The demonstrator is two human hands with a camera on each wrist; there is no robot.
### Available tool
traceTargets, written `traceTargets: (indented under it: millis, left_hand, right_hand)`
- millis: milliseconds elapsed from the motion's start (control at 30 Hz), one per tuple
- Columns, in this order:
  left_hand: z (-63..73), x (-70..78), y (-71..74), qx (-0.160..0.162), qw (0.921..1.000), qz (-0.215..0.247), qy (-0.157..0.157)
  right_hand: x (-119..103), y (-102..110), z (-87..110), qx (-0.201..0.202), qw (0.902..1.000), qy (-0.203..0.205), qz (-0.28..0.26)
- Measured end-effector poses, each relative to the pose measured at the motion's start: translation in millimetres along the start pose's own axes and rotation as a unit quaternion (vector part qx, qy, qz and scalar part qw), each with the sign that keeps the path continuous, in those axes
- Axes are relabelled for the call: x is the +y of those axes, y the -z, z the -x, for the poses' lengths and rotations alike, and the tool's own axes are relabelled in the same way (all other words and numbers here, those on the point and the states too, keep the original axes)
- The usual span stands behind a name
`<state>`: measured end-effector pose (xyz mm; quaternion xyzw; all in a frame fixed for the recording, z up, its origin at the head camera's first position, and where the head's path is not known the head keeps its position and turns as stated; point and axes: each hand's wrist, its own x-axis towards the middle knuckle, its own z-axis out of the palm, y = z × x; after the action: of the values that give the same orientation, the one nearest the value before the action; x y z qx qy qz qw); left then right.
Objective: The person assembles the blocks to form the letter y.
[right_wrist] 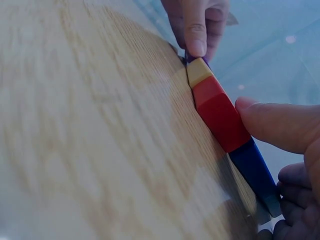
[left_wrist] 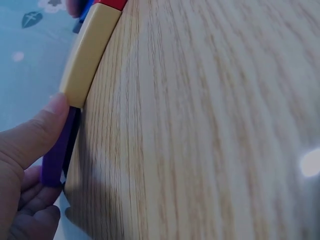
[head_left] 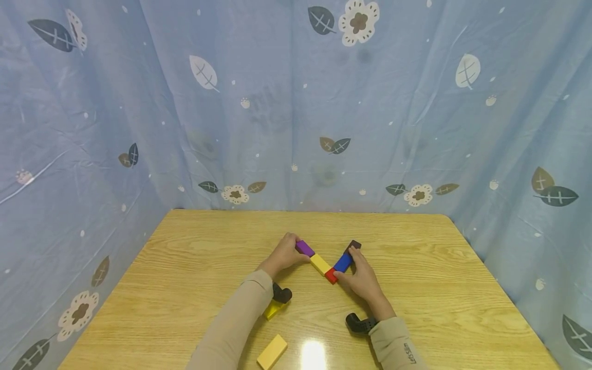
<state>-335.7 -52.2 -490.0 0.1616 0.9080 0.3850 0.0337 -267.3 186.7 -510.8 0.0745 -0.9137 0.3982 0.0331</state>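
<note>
Several coloured blocks lie end to end on the table in a V shape. Its left arm has a purple block [head_left: 304, 248] and a pale yellow block [head_left: 320, 264]; a red block [head_left: 331, 276] sits at the point. Up the right arm run a blue block [head_left: 343, 262] and a dark brown block [head_left: 353, 245]. My left hand [head_left: 284, 253] pinches the purple block, thumb by its joint with the yellow one in the left wrist view. My right hand [head_left: 363, 277] spans the right arm, its thumb against the red block [right_wrist: 222, 120] and its fingers at the far end.
A bright yellow block [head_left: 274, 310] lies partly hidden beneath my left forearm. Nearer the front edge is a light yellow block [head_left: 272, 352]. Black wrist devices [head_left: 358, 324] stick out from both wrists. A blue patterned curtain [head_left: 296, 103] surrounds the wooden table [head_left: 194, 267].
</note>
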Motion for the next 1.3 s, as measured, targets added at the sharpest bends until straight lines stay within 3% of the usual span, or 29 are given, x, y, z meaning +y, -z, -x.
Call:
traceTargets:
  millis: [533,833,1033,1200,1300]
  left_hand:
    - [2.4,-4.0,2.5,-0.007,0.9999,-0.011,-0.001]
    - [11.5,-6.2,23.2,-0.009,0.9999,0.013,0.005]
    - [25.5,-14.2,38.8,-0.012,0.9994,0.032,-0.005]
    - [39.0,-22.5,46.6,-0.022,0.9991,0.018,-0.031]
    - [47.4,-24.6,49.3,-0.029,0.9978,0.034,-0.049]
  right_hand:
    - [-2,-4,0.1,0.008,0.9999,0.008,-0.004]
    - [0,-2,-0.3,0.012,0.9998,0.011,-0.008]
    - [1,-1,-0.5,0.002,0.9999,0.011,-0.005]
    - [1,-1,-0.3,0.000,1.0000,0.008,-0.003]
    - [2,-1,-0.6,0.002,0.9999,0.011,-0.005]
